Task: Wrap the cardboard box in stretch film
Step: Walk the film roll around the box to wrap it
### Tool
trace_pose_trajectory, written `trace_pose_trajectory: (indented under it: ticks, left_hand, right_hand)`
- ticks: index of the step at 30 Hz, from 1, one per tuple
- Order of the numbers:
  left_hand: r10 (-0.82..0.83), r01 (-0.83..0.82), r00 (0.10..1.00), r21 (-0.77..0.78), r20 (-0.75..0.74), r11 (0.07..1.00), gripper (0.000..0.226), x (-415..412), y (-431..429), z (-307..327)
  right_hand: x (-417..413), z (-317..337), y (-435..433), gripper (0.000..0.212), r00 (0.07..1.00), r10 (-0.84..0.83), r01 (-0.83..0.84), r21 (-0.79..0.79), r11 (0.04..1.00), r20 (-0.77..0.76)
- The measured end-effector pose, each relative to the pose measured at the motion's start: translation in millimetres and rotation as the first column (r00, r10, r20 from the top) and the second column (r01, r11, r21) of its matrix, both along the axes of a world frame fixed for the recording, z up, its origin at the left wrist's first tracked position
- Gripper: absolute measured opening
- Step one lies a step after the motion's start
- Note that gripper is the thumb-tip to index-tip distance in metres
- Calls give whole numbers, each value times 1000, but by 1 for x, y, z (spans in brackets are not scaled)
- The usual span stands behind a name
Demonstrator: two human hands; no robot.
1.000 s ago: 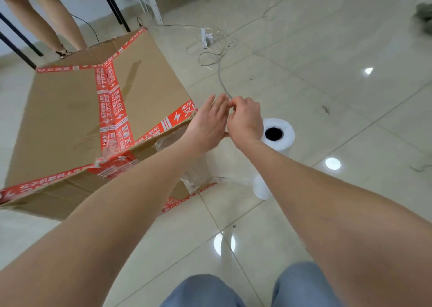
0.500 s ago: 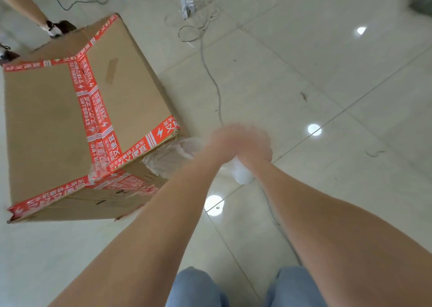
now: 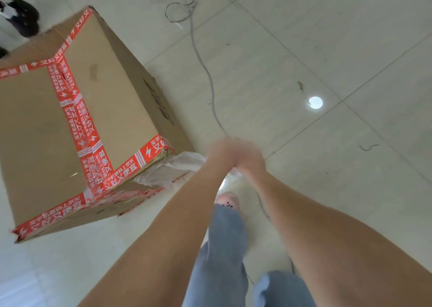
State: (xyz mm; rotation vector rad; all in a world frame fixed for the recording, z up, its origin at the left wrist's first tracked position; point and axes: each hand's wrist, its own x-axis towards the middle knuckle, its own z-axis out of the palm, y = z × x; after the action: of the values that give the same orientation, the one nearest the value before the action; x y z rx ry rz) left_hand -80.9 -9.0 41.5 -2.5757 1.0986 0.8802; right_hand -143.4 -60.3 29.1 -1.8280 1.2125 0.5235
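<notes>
A large cardboard box [image 3: 112, 101] sealed with red printed tape stands on the tiled floor at the left. Crumpled clear stretch film [image 3: 168, 172] clings to its near right corner and runs right, up to my hands. My left hand [image 3: 219, 152] and my right hand [image 3: 251, 160] are pressed together just right of that corner, both motion-blurred. They close around the top of the stretch film roll [image 3: 234, 173], of which only a white sliver shows under them.
A grey cable [image 3: 205, 68] runs across the floor from a tangle at the top towards my hands. Another person's black shoe [image 3: 24, 18] stands behind the box. My jeans leg and pink shoe [image 3: 225, 200] are below my hands.
My hands have dropped from above the standing roll onto its top, hiding it. The view has swung downwards and I stand further round the box's right corner.
</notes>
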Motion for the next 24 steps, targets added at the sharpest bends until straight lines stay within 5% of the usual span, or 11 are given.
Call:
trace_pose_trajectory:
  ticks: [5, 24]
  left_hand:
    - [-10, 9, 999, -20, -53, 1000, 29, 25, -7, -3]
    - [416, -417, 909, -153, -41, 896, 22, 182, -4, 0]
  right_hand:
    - [21, -4, -7, 18, 999, -37, 36, -55, 998, -16]
    - [192, 4, -20, 20, 951, 297, -276, -200, 940, 82]
